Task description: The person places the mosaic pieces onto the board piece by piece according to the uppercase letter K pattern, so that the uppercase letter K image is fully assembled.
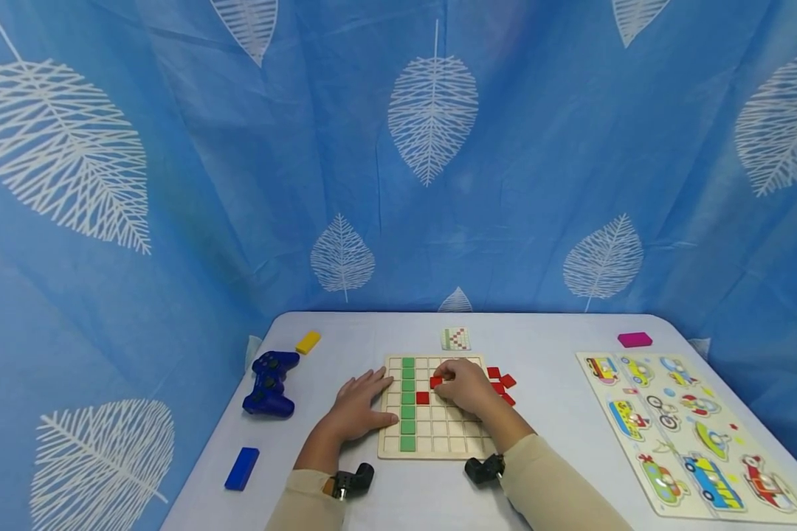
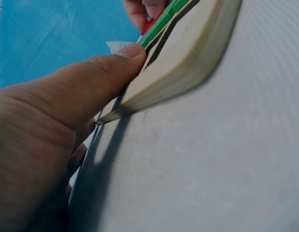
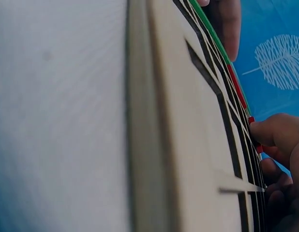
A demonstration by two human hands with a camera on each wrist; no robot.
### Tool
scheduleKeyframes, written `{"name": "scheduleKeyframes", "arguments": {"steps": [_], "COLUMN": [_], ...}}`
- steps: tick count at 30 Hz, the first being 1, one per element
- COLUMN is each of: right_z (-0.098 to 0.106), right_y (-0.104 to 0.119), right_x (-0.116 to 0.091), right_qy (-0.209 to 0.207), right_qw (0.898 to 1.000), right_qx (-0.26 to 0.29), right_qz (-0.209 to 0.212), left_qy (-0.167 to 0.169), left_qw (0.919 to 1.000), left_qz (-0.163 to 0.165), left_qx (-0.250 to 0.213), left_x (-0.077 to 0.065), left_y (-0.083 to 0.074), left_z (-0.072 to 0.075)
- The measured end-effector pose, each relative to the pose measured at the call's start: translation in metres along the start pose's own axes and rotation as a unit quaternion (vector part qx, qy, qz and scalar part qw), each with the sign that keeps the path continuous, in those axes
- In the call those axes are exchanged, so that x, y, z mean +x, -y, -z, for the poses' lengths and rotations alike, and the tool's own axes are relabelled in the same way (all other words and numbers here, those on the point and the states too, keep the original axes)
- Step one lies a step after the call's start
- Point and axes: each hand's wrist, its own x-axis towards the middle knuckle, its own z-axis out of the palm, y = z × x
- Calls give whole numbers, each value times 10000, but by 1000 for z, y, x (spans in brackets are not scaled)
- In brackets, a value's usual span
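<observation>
A wooden grid board (image 1: 441, 445) lies on the table, with a column of green square tiles (image 1: 408, 427) toward its left side. One red tile (image 1: 422, 398) sits in a cell just right of that column. My right hand (image 1: 466, 385) is over the board, its thumb and fingers pinching another red tile (image 1: 435, 382); the right wrist view shows this red tile (image 3: 252, 120) at the grid surface. With fingers spread, my left hand (image 1: 359, 410) rests at the board's left edge, and its thumb (image 2: 108, 70) touches the top.
Loose red tiles (image 1: 494, 372) lie right of the board, and a small pattern card (image 1: 455, 339) behind it. On the left are a blue game controller (image 1: 269, 385), a blue block (image 1: 242, 469) and a yellow block (image 1: 308, 342). A picture puzzle (image 1: 687, 435) and magenta block (image 1: 635, 340) stand right.
</observation>
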Motion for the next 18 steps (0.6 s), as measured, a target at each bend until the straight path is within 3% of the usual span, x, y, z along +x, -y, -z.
{"name": "scheduleKeyframes", "arguments": {"steps": [8,18], "right_z": [0,2], "right_y": [-1,1], "right_x": [0,-1], "right_qy": [24,88], "right_qw": [9998,9999], "right_qx": [-106,-78], "right_qz": [139,-12], "left_qy": [15,10], "left_qw": [10000,10000], "left_qz": [38,32], "left_qx": [77,-41], "left_x": [1,-1], "left_y": [0,-1], "left_z": [0,1]}}
